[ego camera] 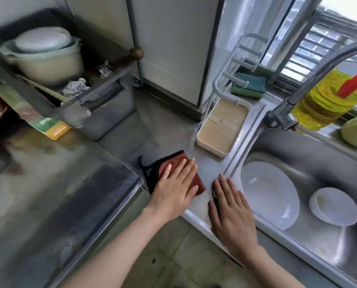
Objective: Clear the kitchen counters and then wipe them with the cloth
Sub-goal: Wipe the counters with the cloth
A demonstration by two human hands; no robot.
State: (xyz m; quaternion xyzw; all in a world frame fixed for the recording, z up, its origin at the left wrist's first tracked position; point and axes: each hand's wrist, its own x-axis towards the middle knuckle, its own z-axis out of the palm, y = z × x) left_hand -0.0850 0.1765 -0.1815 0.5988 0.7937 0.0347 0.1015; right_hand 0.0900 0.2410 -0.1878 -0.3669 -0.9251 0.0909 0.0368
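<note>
A rust-red cloth with a dark edge lies folded on the grey counter near its front edge. My left hand presses flat on the cloth with straight fingers. My right hand rests flat on the counter's front edge, just right of the cloth and beside the sink rim. Part of the cloth is hidden under my left palm.
A steel sink at right holds a large white plate and a small bowl. A wood-look tray, a green sponge, a faucet and an oil bottle stand behind. A grey rack with a pot stands left.
</note>
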